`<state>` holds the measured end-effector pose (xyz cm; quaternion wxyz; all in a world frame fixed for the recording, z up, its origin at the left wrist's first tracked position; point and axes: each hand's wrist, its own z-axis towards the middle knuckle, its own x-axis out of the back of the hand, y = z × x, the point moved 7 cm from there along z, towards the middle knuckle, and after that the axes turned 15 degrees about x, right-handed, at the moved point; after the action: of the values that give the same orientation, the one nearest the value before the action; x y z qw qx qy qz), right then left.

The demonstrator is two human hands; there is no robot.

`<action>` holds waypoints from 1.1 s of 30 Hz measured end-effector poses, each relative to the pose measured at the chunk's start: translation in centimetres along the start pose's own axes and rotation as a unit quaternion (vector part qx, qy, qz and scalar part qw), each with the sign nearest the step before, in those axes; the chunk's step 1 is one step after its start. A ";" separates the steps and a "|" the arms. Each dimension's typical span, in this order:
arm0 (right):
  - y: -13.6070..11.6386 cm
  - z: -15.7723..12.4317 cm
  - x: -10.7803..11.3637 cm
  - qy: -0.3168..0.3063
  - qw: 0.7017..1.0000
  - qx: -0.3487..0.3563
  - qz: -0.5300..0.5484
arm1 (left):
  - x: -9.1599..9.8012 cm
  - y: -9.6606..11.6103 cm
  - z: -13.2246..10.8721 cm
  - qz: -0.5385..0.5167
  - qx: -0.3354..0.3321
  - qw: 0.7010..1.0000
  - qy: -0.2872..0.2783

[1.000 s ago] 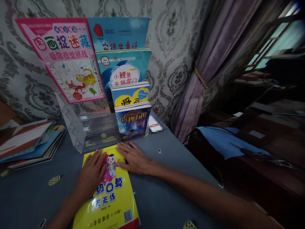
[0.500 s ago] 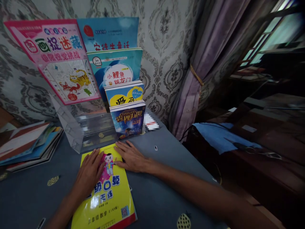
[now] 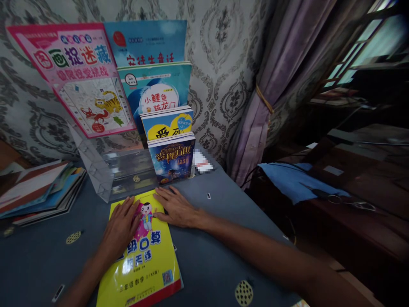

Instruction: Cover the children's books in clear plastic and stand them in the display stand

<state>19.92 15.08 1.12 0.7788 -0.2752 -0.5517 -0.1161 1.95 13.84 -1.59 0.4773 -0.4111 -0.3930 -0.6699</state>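
Note:
A yellow workbook [image 3: 143, 264] lies flat on the blue-grey tablecloth [image 3: 204, 264]. My left hand [image 3: 121, 228] rests flat on its upper left part, fingers stretched out. My right hand [image 3: 175, 208] lies flat at the book's top right corner, fingers spread, partly on the cloth. Just beyond the hands stands a clear acrylic tiered book stand [image 3: 105, 170]. It holds a dark blue book [image 3: 172, 157] in front, a yellow-and-blue book [image 3: 168, 123] behind it, then two light blue books [image 3: 156, 87], and a pink picture book [image 3: 79, 76] leaning at the left.
A stack of thin books [image 3: 38, 192] lies at the left of the table. Patterned wallpaper [image 3: 220, 51] backs the stand. A purple curtain [image 3: 275, 81] hangs at the right, with a blue cloth [image 3: 294, 181] on dark wooden furniture beside the table's right edge.
Both hands stay flat on the yellow workbook in nearly the same spots. Only the view has shifted slightly.

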 end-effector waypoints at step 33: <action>-0.8 -0.7 -0.5 0.016 1.000 0.001 0.010 | 0.3 0.3 0.1 0.004 0.015 1.000 -0.013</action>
<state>19.91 13.90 0.71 0.7888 -0.2782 -0.5365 -0.1120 2.22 13.79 -1.18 0.4808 -0.4141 -0.4072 -0.6569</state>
